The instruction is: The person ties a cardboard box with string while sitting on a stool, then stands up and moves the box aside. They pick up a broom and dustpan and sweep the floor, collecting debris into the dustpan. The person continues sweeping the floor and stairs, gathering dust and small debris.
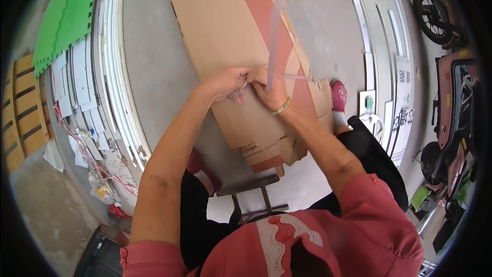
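Item: flattened brown cardboard bundle with a red-brown stripe (230,36), lying on the grey concrete floor (154,72) in front of the seated person.
Binding: pale pink plastic strap (274,25), running up from the hands and across the bundle.
Left hand (228,83): grip closed, pinching the strap at the crossing.
Right hand (271,92): grip closed on the strap, pulling it taut.
Step, by judgement: tying the knot. Next move calls for steady tension while the ends are looped.
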The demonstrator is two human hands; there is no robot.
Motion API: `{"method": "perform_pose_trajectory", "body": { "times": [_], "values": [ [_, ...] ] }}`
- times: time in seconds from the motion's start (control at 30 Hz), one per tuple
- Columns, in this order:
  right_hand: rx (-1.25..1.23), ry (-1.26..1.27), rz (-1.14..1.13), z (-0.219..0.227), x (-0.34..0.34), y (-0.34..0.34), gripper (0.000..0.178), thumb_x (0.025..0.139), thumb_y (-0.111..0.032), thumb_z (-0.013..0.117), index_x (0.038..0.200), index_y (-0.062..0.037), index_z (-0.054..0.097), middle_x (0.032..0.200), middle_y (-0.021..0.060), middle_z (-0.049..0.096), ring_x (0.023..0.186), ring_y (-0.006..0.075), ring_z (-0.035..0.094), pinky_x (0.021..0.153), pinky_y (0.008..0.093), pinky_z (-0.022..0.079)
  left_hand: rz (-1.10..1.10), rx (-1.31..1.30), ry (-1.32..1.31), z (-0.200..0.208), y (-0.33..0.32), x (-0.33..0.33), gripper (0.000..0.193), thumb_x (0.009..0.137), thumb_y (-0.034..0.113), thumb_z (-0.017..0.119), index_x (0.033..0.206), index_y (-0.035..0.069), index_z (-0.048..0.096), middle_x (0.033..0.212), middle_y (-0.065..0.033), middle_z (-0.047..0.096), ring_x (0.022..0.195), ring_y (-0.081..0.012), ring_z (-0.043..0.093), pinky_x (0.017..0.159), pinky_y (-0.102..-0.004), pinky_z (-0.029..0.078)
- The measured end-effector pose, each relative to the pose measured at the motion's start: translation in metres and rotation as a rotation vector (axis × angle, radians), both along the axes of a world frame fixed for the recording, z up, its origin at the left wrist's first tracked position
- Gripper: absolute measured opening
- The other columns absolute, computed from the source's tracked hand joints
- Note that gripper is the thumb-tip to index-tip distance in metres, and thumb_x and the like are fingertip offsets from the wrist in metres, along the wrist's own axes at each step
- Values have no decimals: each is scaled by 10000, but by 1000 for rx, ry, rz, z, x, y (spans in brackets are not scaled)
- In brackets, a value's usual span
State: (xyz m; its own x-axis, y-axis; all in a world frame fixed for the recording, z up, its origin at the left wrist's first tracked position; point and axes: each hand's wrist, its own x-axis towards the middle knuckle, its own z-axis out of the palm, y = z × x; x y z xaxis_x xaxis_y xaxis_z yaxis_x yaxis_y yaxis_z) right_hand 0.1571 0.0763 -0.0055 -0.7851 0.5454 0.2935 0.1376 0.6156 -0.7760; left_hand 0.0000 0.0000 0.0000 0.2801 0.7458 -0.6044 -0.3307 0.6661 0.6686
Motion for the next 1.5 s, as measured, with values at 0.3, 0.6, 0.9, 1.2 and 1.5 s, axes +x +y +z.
{"method": "perform_pose_trajectory", "body": {
  "times": [0.3,0.6,0.9,1.2,1.5],
  "values": [
    [-796,-19,-63,15,7,-11,197,663,66,617,825,-22,547,770,35,550,788,143,546,684,255,452,-224,816,1266,21,-14,16,42,690,34,498,658,39,524,663,-91,559,586,-261,567,521,-346,473],
    [-1657,605,-326,50,6,21,396,913,-395,260,782,-88,473,501,-6,295,417,124,276,457,239,344,-400,983,1574,33,-6,16,46,672,112,502,690,70,502,660,-101,548,642,-254,555,546,-374,435],
    [-882,151,-380,23,35,3,495,891,-446,290,660,-45,467,438,-21,337,388,72,309,375,219,247,-580,1034,1391,13,-6,-17,93,670,83,497,734,64,433,626,-110,546,615,-287,556,557,-386,439],
    [-954,-64,-653,-10,50,8,572,873,-498,266,628,-31,487,431,4,393,372,102,380,388,236,304,-470,917,1482,18,-16,3,81,639,55,526,656,57,447,647,-97,530,645,-296,540,569,-380,430],
    [-888,-137,-812,-30,45,14,578,864,-494,276,594,-45,519,458,32,440,424,142,444,436,287,367,97,404,390,24,6,73,192,829,144,504,687,37,432,723,-32,551,736,-111,507,810,-274,407]
  ]
}}
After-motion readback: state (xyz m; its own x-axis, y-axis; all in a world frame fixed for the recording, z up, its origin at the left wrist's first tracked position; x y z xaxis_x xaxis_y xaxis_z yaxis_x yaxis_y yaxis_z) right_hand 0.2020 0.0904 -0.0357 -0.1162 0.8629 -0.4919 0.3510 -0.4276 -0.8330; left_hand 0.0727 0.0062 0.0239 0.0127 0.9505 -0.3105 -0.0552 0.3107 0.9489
